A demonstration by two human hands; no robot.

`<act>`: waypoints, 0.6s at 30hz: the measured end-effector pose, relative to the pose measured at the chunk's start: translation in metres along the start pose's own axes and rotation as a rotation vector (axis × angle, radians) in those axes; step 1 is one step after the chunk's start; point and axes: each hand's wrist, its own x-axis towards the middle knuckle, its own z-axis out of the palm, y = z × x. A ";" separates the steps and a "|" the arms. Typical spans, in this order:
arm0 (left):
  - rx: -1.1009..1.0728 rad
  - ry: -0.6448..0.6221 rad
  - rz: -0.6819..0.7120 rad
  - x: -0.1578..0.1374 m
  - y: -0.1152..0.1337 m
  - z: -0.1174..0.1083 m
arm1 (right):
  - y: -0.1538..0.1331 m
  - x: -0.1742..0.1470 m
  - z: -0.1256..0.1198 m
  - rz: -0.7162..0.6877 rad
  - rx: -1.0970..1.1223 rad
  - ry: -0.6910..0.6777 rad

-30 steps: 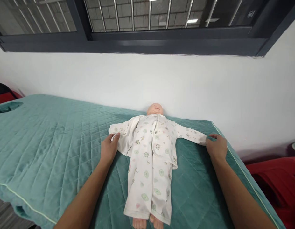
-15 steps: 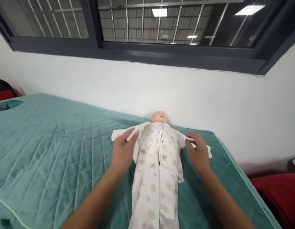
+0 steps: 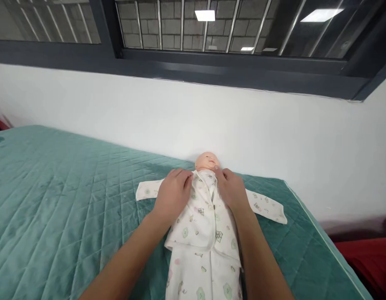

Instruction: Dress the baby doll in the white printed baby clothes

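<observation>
A baby doll [image 3: 207, 160] lies on its back, its head close to the wall. It wears a white printed baby jacket [image 3: 199, 221] over matching printed trousers [image 3: 193, 275]. Both jacket sleeves stretch out flat to the sides. At the left of the neckline, my left hand [image 3: 175, 189] is closed on the jacket's edge near the shoulder. My right hand [image 3: 230, 187] pinches the other side of the collar, just below the doll's chin. The jacket's front halves meet along the chest; the doll's arms and hands are not visible.
A green quilted cover [image 3: 86, 200] lies under the doll, with its piped edge on the right. Behind it rises a white wall [image 3: 133, 112] below a dark window frame [image 3: 193, 68]. Something red [image 3: 367, 260] stands beyond the right edge.
Both hands have moved inward from the sleeves to the collar. The jacket front now lies closed over the chest and its sleeves are spread straighter. The view has shifted slightly.
</observation>
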 end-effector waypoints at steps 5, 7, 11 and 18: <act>-0.081 -0.278 -0.208 0.050 0.001 0.038 | -0.001 -0.006 0.004 0.001 0.015 0.004; -0.089 -0.269 -0.166 0.057 0.007 0.047 | 0.001 -0.005 0.004 0.024 0.057 0.009; -0.153 -0.258 -0.112 0.056 0.009 0.045 | 0.011 -0.001 -0.003 0.090 0.157 -0.091; -0.324 -0.370 -0.167 0.052 -0.006 0.027 | 0.020 0.004 -0.004 0.134 0.446 -0.206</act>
